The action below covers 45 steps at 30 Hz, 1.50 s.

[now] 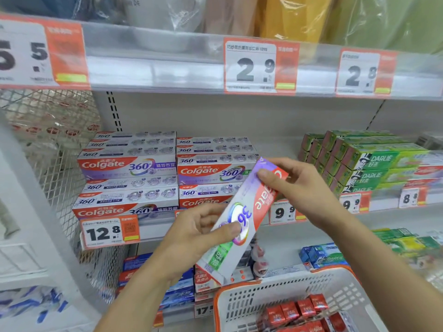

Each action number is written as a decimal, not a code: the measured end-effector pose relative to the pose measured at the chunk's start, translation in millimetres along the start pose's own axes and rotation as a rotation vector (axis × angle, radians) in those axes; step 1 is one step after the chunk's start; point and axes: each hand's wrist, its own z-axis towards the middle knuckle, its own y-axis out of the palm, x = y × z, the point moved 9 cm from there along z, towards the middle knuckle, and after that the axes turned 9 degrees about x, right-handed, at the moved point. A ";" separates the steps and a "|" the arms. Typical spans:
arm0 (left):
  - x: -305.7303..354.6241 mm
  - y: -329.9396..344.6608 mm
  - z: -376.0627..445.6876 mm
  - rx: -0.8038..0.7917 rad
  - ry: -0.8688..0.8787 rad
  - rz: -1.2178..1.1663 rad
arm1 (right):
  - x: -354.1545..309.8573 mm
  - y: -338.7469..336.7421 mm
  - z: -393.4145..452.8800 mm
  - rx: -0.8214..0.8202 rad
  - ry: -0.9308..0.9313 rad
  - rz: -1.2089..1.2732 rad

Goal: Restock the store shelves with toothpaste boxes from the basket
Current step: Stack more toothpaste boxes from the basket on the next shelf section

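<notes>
A long white, red and purple Colgate 360 toothpaste box [249, 207] hangs tilted in front of the middle shelf. My left hand [203, 233] grips its lower half, thumb across the 360 logo. My right hand [294, 185] pinches its upper end. Behind it, two stacks of the same Colgate boxes [129, 168] fill the shelf's left part. The white basket [275, 293] with an orange rim sits low right. Several red toothpaste boxes [294, 310] lie in it.
Green Darlie boxes [374, 161] are stacked at the right of the middle shelf, with a gap between them and the Colgate stacks. A wire mesh divider [55, 144] closes the left side. Price tags [110, 232] line the shelf edges. Blue boxes [321, 256] lie below.
</notes>
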 end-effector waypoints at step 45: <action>23.5 -13.9 -22.0 0.766 0.345 0.048 | 31.2 -31.9 -55.9 0.345 0.004 0.454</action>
